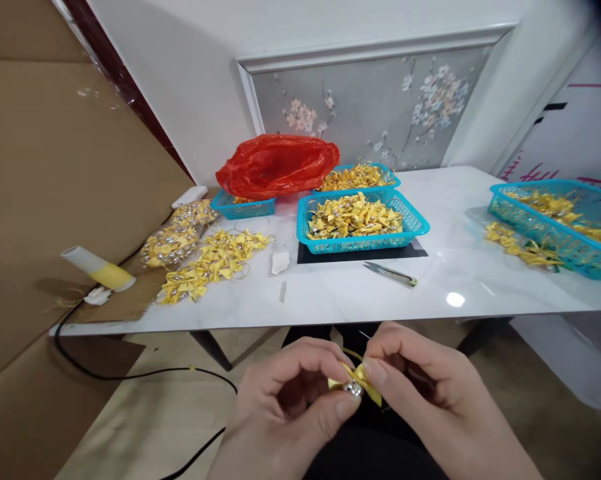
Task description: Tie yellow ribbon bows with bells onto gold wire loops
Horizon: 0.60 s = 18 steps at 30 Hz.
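Observation:
Between my two hands, in front of the table's near edge, is a yellow ribbon bow with a small silver bell. Thumb and finger of my left hand pinch it at the bell side. My right hand grips the ribbon on the other side, fingers curled. A thin golden cord shows just above the bow. On the table beyond lie thread snips. A blue basket of similar yellow bows stands behind them, on a dark flat sheet.
More bows are heaped on the left, beside bagged ones. A red plastic bag rests over a small blue basket. Another blue basket stands at right. Cardboard walls the left side; a black cable hangs below.

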{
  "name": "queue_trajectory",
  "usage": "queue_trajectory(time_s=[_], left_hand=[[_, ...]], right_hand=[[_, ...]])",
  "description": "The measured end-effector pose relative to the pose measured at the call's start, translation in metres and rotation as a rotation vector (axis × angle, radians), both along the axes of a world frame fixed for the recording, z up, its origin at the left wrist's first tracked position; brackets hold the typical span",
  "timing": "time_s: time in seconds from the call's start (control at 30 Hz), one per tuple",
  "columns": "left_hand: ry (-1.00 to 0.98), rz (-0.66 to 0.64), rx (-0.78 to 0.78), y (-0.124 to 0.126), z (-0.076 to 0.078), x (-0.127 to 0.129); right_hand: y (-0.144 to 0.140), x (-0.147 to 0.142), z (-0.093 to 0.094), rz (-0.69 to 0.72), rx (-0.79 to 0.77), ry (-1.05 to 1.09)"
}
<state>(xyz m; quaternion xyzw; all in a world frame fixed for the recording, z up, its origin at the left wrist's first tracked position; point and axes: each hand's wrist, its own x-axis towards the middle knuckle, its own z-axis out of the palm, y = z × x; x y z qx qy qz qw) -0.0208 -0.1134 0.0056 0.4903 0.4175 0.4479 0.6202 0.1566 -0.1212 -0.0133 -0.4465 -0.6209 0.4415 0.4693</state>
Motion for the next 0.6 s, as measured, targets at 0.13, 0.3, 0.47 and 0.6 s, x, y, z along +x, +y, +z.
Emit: queue_trajectory(time_s=[0.13, 0.3, 0.47, 0.6], left_hand=[[-0.151, 0.02, -0.179, 0.004, -0.005, -0.002], [-0.471, -0.001, -0.458, 0.006, -0.014, -0.009], [-0.78, -0.071, -0.603, 0.007, -0.018, -0.011], [-0.906, -0.104, -0.599, 0.008, -0.014, -0.008]], right_hand=[[0.0, 0.002, -0.007, -0.059, 0.063, 0.017], [-0.005, 0.001, -0.013, -0.092, 0.123, 0.082], [-0.005, -0.006, -0.001, -0.123, 0.316, -0.069], [0.003, -0.011, 0.014, -0.187, 0.572, -0.18]])
